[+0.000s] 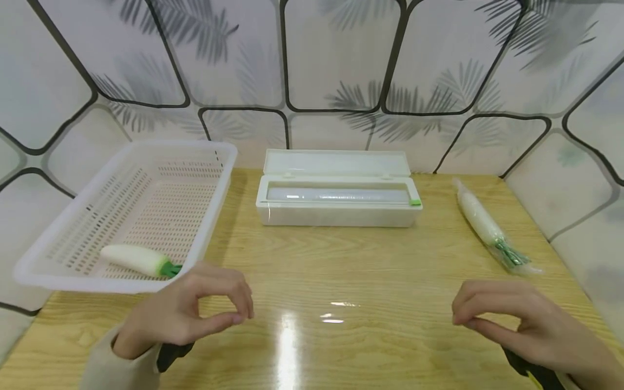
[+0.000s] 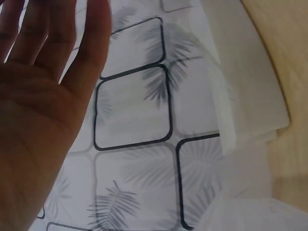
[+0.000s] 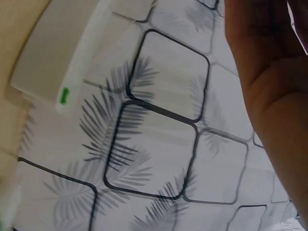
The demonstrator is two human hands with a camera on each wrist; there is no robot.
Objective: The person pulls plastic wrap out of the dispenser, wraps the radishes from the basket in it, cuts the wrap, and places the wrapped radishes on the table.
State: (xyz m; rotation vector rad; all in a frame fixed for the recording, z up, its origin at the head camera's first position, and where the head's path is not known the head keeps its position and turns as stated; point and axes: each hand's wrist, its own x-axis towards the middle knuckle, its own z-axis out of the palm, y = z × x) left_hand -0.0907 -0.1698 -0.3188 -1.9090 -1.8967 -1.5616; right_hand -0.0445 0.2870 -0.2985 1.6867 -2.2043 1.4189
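Thumb and fingertips of my left hand (image 1: 195, 303) pinch at the near left corner of a sheet of clear plastic wrap (image 1: 333, 320), which shows mainly by its glints. Across from it, my right hand (image 1: 517, 319) pinches at the sheet's near right side. Behind them stands a white plastic wrap dispenser (image 1: 341, 215), its lid raised and a roll inside. In the left wrist view the palm (image 2: 33, 120) and finger bases show, the fingertips cut off. Part of the right palm (image 3: 274, 91) fills the right wrist view's edge; its fingertips are out of frame.
A white perforated basket (image 1: 223, 179) sits at the left with a white radish (image 1: 134, 260) in it. A bagged white radish (image 1: 480, 216) with green stems lies at the right. A patterned wall covering (image 1: 341, 65) rises behind the wooden table (image 1: 365, 260).
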